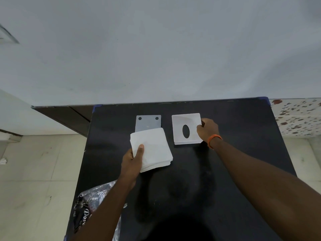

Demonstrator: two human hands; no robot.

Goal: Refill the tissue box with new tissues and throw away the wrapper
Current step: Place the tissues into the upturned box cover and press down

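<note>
head view, looking down at a black desk [225,171] set against a pale wall [156,49].

left hand [132,158], centre of frame: closed on a stack of white tissues [152,150], thumb on top near the stack's lower left corner, fingers hidden beneath. the stack was tilted relative to the desk edge and its far edge overlapped the near edge of a grey plate [148,123]. the plate lay flat, upper centre of the desk, with two dark round holes near its far corners.

right hand [207,130], right of centre: gripping the right edge of a white square tissue box cover [186,128], fingers curled around the edge. the cover had a dark oval slot in its middle and sat just to the right of the grey plate, apart from it. whether it rested on the desk or was lifted slightly, could not tell. an orange band [214,139] was on the right wrist.

wrapper [90,206]: crumpled clear-and-dark plastic with printed lettering, at the lower left corner of the desk, partly hidden behind the left forearm, well apart from the tissues.

tiled floor [34,171] visible at left; a floral-patterned surface [298,117] at the right edge of frame.
</note>
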